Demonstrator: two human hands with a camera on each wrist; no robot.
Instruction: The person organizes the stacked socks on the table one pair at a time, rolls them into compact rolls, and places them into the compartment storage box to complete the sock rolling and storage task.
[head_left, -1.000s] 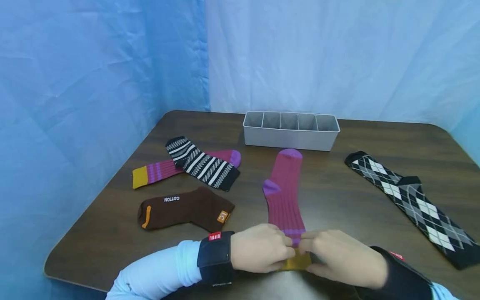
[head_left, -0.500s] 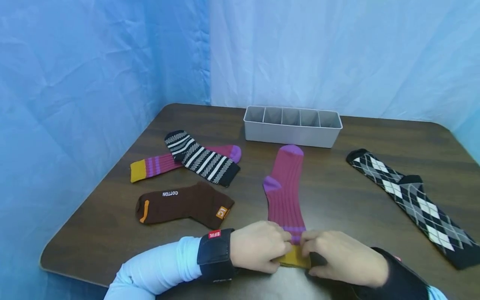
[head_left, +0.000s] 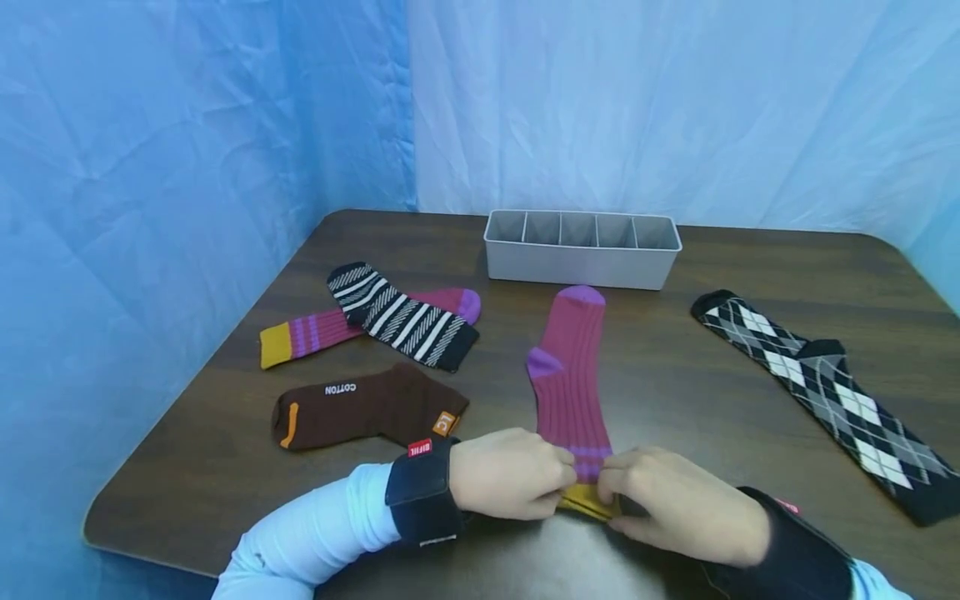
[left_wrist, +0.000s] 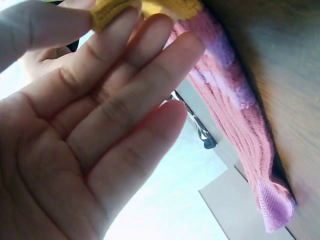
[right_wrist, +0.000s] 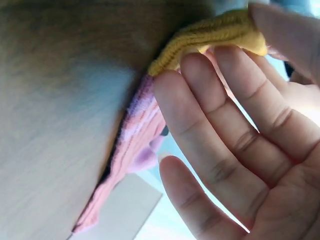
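A magenta ribbed sock (head_left: 570, 383) with a purple toe and heel lies lengthwise on the dark wooden table (head_left: 675, 400), its yellow cuff (head_left: 585, 500) nearest me. My left hand (head_left: 568, 483) and right hand (head_left: 609, 490) meet at that cuff, and each pinches it between thumb and fingers. In the left wrist view the thumb and fingertips (left_wrist: 125, 20) hold the yellow knit (left_wrist: 112, 7), with the pink sock (left_wrist: 240, 125) running away along the table. The right wrist view shows the yellow cuff (right_wrist: 210, 32) pinched above my fingers (right_wrist: 200, 80), slightly raised off the wood.
A grey divided box (head_left: 581, 268) stands at the back. To the left lie a black-and-white striped sock (head_left: 405, 321) over a second magenta sock (head_left: 300, 337), and a brown sock (head_left: 360, 408). Black argyle socks (head_left: 817, 387) lie at the right. The table's edge (head_left: 150, 546) runs front left.
Both hands keep their pinch on the yellow cuff and have shifted slightly away from me along the sock. The other socks and the box have not moved.
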